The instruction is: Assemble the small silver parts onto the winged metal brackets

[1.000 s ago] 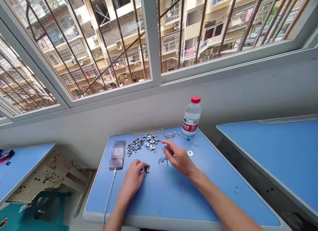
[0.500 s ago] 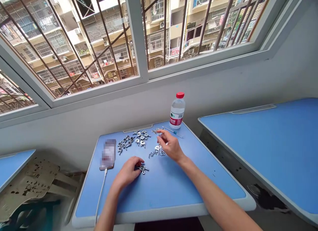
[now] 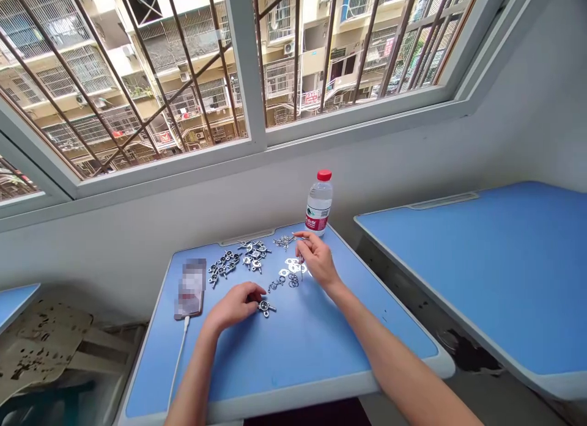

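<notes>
My left hand (image 3: 239,302) rests on the blue table, its fingers closed on the edge of a small metal part (image 3: 265,306) with a round dark centre and a short arm. My right hand (image 3: 316,258) is raised above the small pieces, with thumb and finger pinched on a thin metal pin (image 3: 301,269). Below and left of it lie flat white plates (image 3: 291,264), dark rings (image 3: 293,280) and tiny dark pieces (image 3: 276,284). Farther back is a pile of small silver pieces (image 3: 283,241). Two groups of metal parts (image 3: 224,267) (image 3: 255,253) lie left of these.
A phone (image 3: 190,288) with a white cable (image 3: 178,363) lies at the table's left. A water bottle (image 3: 318,207) with a red cap stands at the back edge. Another blue table (image 3: 486,273) is on the right, below the barred window.
My right hand has moved right relative to the small pieces, uncovering more white plates and rings. The camera view has shifted slightly. My left hand stays at the metal part.
</notes>
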{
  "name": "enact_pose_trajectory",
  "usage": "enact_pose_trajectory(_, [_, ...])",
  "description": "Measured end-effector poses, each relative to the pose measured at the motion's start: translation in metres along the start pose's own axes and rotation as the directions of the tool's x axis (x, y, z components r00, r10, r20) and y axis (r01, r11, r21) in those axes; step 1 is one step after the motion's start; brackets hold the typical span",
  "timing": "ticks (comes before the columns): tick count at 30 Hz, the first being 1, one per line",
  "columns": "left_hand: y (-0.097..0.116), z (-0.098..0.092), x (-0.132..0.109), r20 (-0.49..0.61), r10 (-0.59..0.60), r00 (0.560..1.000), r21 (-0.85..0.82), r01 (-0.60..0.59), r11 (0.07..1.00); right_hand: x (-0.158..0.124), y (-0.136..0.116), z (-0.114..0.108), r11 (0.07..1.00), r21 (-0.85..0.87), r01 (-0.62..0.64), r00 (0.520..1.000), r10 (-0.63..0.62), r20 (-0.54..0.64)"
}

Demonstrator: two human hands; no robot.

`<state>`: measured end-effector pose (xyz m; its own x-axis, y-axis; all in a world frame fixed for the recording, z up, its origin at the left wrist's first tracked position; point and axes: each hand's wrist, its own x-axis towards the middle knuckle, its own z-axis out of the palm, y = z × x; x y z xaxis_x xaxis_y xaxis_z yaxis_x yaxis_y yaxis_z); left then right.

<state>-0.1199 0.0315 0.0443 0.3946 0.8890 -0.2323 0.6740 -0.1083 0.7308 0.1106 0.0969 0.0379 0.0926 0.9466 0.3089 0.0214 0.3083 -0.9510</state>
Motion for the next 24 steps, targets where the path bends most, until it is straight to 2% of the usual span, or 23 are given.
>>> enact_pose_trajectory(11, [-0.008, 0.005, -0.003, -0.022, -0.001, 1.000, -0.137, -0.002, 0.991, 0.002, 0.002, -0.003, 0.999, 0.004, -0.041, 0.998, 0.041, -0.037])
enact_pose_trajectory(24, [-0.004, 0.006, -0.003, -0.014, 0.016, 1.000, -0.135, -0.017, 0.991, 0.017, 0.017, -0.025, 0.954, -0.280, -0.104, 0.994, 0.093, -0.051])
